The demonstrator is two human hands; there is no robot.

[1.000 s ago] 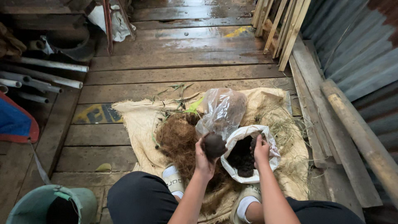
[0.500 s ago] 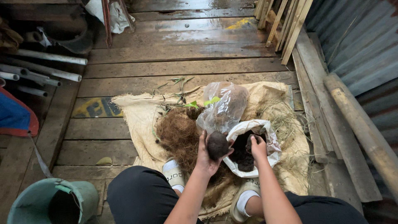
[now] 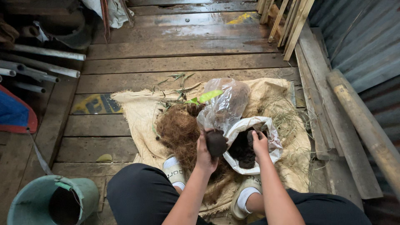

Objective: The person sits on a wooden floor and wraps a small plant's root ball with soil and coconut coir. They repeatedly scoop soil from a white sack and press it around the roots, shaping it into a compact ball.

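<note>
My left hand [image 3: 206, 155] grips a dark round ball of soil [image 3: 216, 142], holding it up just left of a white bag [image 3: 268, 139] full of dark soil [image 3: 241, 151]. My right hand [image 3: 260, 144] reaches into that bag, fingers down in the soil; whether it holds any is hidden. Behind the hands stands a clear plastic bag [image 3: 223, 106] with a green leaf [image 3: 207, 96] poking out. A heap of brown coconut fibre [image 3: 179, 132] lies to the left. Everything rests on a beige burlap sack [image 3: 139, 109] spread over the plank floor.
A green bucket [image 3: 31, 201] stands at the lower left. Grey pipes [image 3: 39, 68] and a blue-and-red cloth [image 3: 14, 114] lie at the left. Wooden beams [image 3: 362, 125] and leaning slats [image 3: 289, 21] line the corrugated wall on the right. My knees and white shoes [image 3: 174, 168] are below.
My left hand stays shut on the soil ball with little movement. My right hand has dipped a little deeper into the white bag. The camera has shifted slightly.
</note>
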